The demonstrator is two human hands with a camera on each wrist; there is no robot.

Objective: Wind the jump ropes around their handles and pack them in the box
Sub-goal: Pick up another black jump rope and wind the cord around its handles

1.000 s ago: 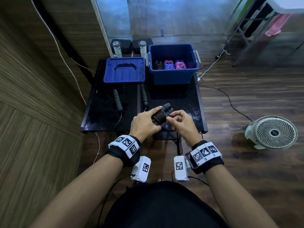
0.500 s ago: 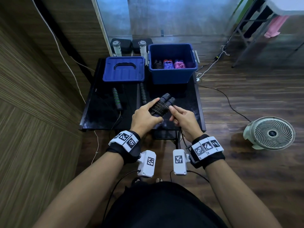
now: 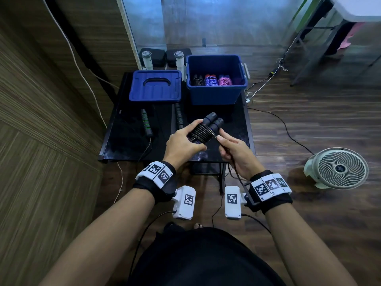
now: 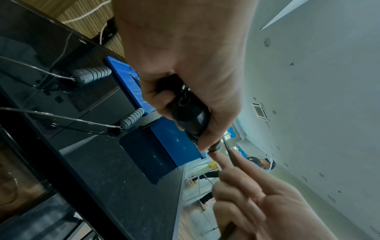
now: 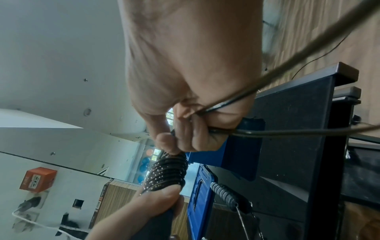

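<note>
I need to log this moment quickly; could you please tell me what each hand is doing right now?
Left hand: closed around the black jump rope handles.
Right hand: closed on the loose rope, pinching it by the coil.

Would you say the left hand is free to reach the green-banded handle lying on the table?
Probably not yet: the left hand grips the half-wound black rope bundle; nothing lies over the green-banded handle.

left hand [image 4: 185,53] grips black handles [image 4: 190,113] | right hand [image 4: 252,204] pinches rope | blue box [image 4: 164,146] behind
</note>
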